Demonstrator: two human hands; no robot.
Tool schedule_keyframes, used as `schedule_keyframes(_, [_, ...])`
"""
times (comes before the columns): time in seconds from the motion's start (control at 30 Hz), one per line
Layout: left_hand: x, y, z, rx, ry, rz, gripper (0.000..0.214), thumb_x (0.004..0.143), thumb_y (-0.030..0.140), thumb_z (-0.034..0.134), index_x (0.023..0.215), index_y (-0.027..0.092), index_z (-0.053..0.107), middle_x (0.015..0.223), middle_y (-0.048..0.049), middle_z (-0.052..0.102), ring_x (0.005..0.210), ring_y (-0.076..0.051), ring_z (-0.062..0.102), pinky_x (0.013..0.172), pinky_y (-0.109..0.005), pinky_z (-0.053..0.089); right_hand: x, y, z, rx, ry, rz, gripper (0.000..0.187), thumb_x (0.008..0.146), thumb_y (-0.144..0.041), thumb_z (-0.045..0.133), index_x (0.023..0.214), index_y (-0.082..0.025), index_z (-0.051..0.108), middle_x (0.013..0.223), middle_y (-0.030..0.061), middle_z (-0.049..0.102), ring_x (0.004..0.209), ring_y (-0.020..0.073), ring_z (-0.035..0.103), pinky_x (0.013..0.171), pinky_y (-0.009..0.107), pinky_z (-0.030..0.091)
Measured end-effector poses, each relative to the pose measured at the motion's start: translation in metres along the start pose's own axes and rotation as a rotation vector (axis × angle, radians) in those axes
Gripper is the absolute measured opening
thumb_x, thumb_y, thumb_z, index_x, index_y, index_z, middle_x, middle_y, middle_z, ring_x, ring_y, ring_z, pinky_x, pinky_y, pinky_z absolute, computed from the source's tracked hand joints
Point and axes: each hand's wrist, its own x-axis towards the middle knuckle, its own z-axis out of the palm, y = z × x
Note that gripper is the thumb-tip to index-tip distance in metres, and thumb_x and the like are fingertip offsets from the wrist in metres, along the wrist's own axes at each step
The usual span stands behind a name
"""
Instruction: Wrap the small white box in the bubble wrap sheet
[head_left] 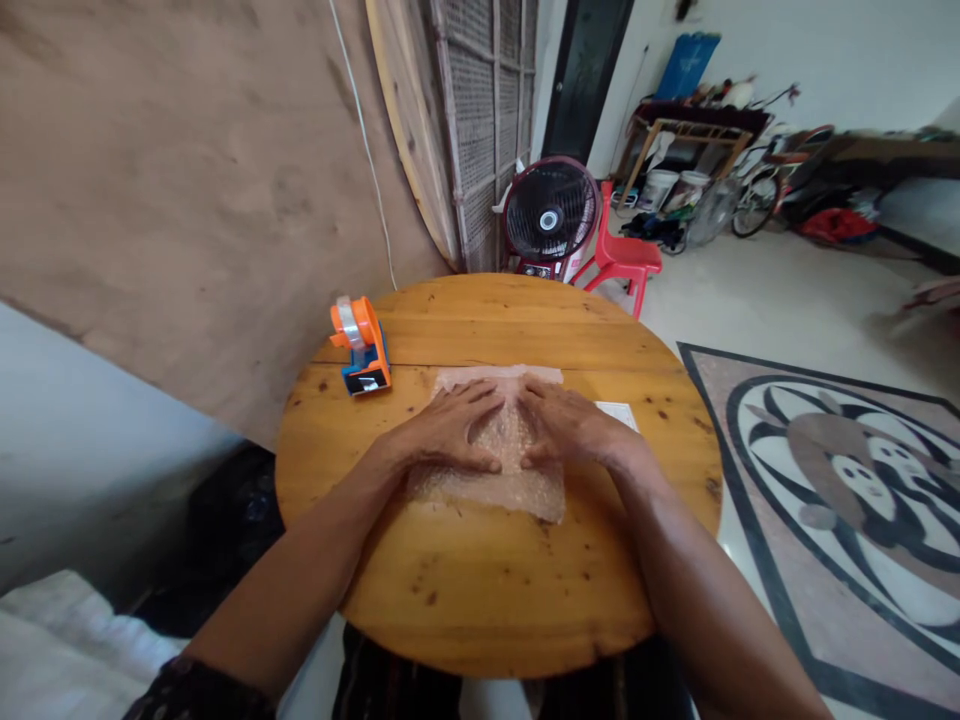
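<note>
A sheet of clear bubble wrap (495, 490) lies on the round wooden table (495, 600). My left hand (454, 425) rests on its left half, fingers stretched out and thumb apart. On the right half lies my right hand (562, 420), also with spread fingers, its thumb pointing toward the left one. Between the two thumbs a strip of the wrap shows. Just beyond my right wrist, a white flat piece (619, 413) sits partly hidden by the arm. An orange and blue tape dispenser (362, 345) with a roll of clear tape stands to the left.
A wooden board (187, 180) leans along the left side of the table. Past the far edge stand a dark red fan (551, 215) and a red plastic chair (626, 250). A floor mat with a panda picture (862, 480) lies at the right; a bicycle (757, 200) is farther back.
</note>
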Motion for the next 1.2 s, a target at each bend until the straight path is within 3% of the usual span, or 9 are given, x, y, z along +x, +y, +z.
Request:
schedule_keyframes(0.2, [0.002,-0.002,0.002,-0.013,0.054,0.032,0.101,0.063,0.078,0.06,0.142,0.02,0.037,0.155,-0.0146,0.022,0.143,-0.035,0.015,0.114,-0.051,0.014,-0.007,0.01,-0.01,0.126,0.017,0.013,0.072,0.066,-0.034,0.076,0.131,-0.015,0.05,0.135,0.0172,0.052,0.126,0.0354,0.047,0.103,0.049,0.039])
schedule_keyframes(0.4, [0.001,-0.002,0.001,-0.027,0.063,0.038,0.102,0.063,0.079,0.058,0.142,0.017,0.037,0.155,-0.0157,0.021,0.142,-0.035,0.017,0.114,-0.052,0.016,-0.037,0.027,-0.04,0.212,0.203,0.134,0.051,0.079,-0.04,0.064,0.126,-0.024,0.058,0.121,0.0089,0.064,0.108,0.0301,0.061,0.093,0.045,0.047])
schedule_keyframes(0.57, [0.002,-0.005,0.004,0.007,0.103,0.078,0.102,0.063,0.079,0.058,0.142,0.017,0.039,0.154,-0.0163,0.025,0.143,-0.033,0.016,0.115,-0.049,0.01,-0.066,0.042,-0.04,-0.02,0.183,0.209,0.069,0.069,-0.039,0.071,0.132,-0.02,0.051,0.132,0.0138,0.055,0.122,0.0346,0.05,0.099,0.047,0.04])
schedule_keyframes(0.7, [0.001,-0.004,0.004,-0.019,0.092,0.066,0.1,0.063,0.077,0.059,0.142,0.019,0.037,0.155,-0.0149,0.022,0.143,-0.033,0.016,0.114,-0.05,0.013,-0.077,0.049,-0.028,-0.066,0.104,0.334,0.04,0.072,-0.033,0.068,0.109,-0.021,0.064,0.1,0.0101,0.069,0.093,0.0282,0.064,0.076,0.035,0.047])
schedule_keyframes(0.8, [-0.001,-0.001,0.001,-0.048,0.059,0.042,0.101,0.064,0.076,0.059,0.144,0.021,0.034,0.156,-0.0145,0.02,0.142,-0.034,0.016,0.113,-0.053,0.015,-0.083,0.046,-0.033,0.021,0.222,0.402,0.027,0.075,-0.037,0.065,0.096,-0.021,0.066,0.075,0.0051,0.068,0.068,0.0222,0.062,0.06,0.031,0.043])
schedule_keyframes(0.87, [-0.002,0.0,-0.001,-0.049,0.064,0.046,0.099,0.064,0.076,0.059,0.143,0.021,0.035,0.155,-0.0141,0.021,0.143,-0.035,0.015,0.113,-0.053,0.013,-0.086,0.035,-0.044,0.2,0.342,0.349,0.03,0.075,-0.041,0.066,0.097,-0.021,0.065,0.075,0.004,0.067,0.066,0.0205,0.061,0.06,0.03,0.044])
schedule_keyframes(0.97, [-0.002,0.001,-0.001,-0.037,0.1,0.065,0.099,0.063,0.074,0.061,0.142,0.019,0.037,0.154,-0.0152,0.025,0.142,-0.034,0.016,0.114,-0.05,0.013,-0.08,0.002,-0.059,0.528,0.418,0.126,0.039,0.073,-0.043,0.07,0.103,-0.019,0.063,0.094,0.0056,0.068,0.082,0.0211,0.062,0.073,0.032,0.048])
schedule_keyframes(1.1, [0.0,0.0,0.002,-0.068,0.108,0.029,0.099,0.064,0.067,0.066,0.144,0.02,0.032,0.153,-0.0154,0.026,0.141,-0.035,0.022,0.113,-0.051,0.017,-0.048,-0.049,-0.056,0.718,0.145,-0.151,0.036,0.072,-0.037,0.072,0.102,-0.018,0.063,0.099,0.0039,0.067,0.091,0.0192,0.061,0.083,0.032,0.046])
schedule_keyframes(1.2, [0.002,-0.001,0.003,-0.083,0.115,0.018,0.08,0.075,0.049,0.062,0.143,0.019,0.032,0.152,-0.0151,0.03,0.14,-0.033,0.024,0.114,-0.05,0.016,-0.02,-0.06,-0.04,0.71,-0.047,-0.243,0.034,0.07,-0.033,0.074,0.099,-0.019,0.064,0.095,0.0008,0.065,0.089,0.0182,0.059,0.081,0.031,0.045])
